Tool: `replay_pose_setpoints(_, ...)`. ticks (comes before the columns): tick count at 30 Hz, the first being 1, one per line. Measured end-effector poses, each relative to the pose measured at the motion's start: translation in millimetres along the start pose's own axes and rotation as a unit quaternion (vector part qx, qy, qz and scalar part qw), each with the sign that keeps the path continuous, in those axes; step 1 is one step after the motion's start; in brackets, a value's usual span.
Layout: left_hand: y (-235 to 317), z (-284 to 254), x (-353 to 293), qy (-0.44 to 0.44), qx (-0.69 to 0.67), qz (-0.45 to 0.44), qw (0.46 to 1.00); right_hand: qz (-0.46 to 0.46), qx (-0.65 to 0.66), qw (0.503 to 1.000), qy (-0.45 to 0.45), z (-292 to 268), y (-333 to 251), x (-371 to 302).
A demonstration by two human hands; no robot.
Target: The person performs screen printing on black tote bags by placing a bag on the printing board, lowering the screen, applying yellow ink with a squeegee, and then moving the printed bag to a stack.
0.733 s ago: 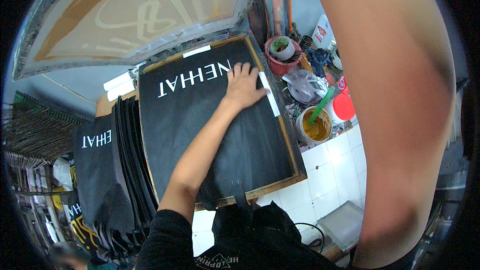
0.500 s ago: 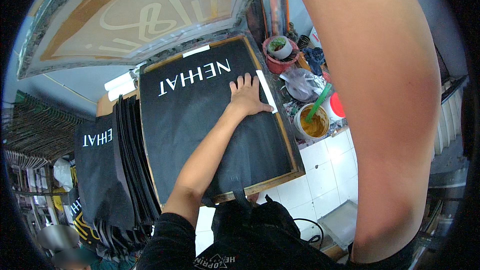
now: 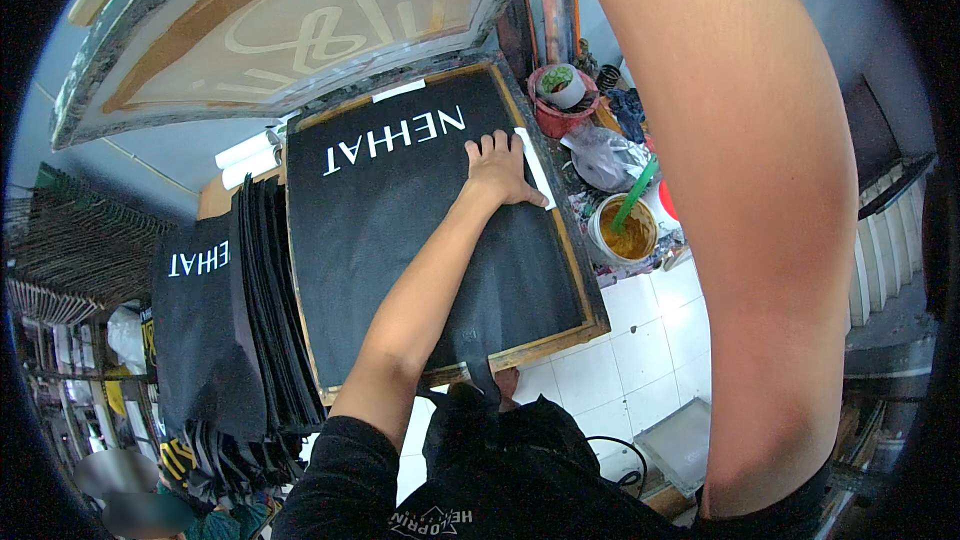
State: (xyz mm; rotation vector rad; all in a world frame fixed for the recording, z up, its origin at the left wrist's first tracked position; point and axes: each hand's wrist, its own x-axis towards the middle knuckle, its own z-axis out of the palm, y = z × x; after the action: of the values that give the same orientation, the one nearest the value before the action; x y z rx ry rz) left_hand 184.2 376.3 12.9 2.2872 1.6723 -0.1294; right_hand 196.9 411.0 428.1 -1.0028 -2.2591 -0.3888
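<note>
My left hand (image 3: 496, 172) lies flat with spread fingers on a black fabric bag (image 3: 380, 250), near its right edge. White lettering runs across the bag's far part. The bag is spread on a wood-edged board (image 3: 545, 344), with its strap (image 3: 483, 380) hanging over the near edge. A white strip (image 3: 538, 178) lies along the board's right side, close to my thumb. Above the far end, a framed printing screen (image 3: 300, 35) with brown ink on its mesh is tilted up. My right forearm (image 3: 760, 170) reaches up past the top edge; that hand is out of view.
At left stands a thick stack of black printed bags (image 3: 200, 340), beside white rolls (image 3: 248, 158). Right of the board are a tub of brown ink (image 3: 640, 243) with a green stirrer (image 3: 634, 198), a plastic bag (image 3: 605, 158) and a red pot (image 3: 566, 120). Racks (image 3: 85, 240) stand far left.
The view has shifted slightly, and the raised screen and bag sit a little further right in it. My left hand stays flat on the bag. My right arm appears slightly further left.
</note>
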Motion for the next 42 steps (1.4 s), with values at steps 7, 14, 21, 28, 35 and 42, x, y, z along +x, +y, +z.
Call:
replay_pose_setpoints(7, -17.4, -55.8, -88.8, 0.257, -0.415, 0.134, 0.862, 0.076, 0.093, 0.989, -0.088, -30.8, -13.4, -65.2)
replay_pose_setpoints(14, -86.9, -59.9, -346.3, 0.362, -0.673, 0.134, 0.631, 0.088, 0.01, 0.996, -0.005, 32.1, -88.6, -228.1)
replay_pose_setpoints(21, -54.7, 90.5, -394.5, 0.171, -0.888, -0.174, 0.39, 0.109, 0.164, 0.977, -0.079, 106.5, -125.6, -376.9)
replay_pose_setpoints(28, -60.3, 122.1, -387.7, 0.157, -0.926, -0.225, 0.258, 0.019, 0.11, 0.989, -0.097, 153.0, -143.0, -425.2)
replay_pose_setpoints(35, -63.9, 119.0, -388.5, 0.142, -0.892, -0.232, 0.36, 0.014, 0.067, 0.981, -0.184, 169.3, -150.6, -406.0)
replay_pose_setpoints(42, -71.5, 117.9, -392.5, 0.133, -0.861, -0.249, 0.423, 0.03, 0.144, 0.95, -0.276, 129.0, -148.1, -375.1)
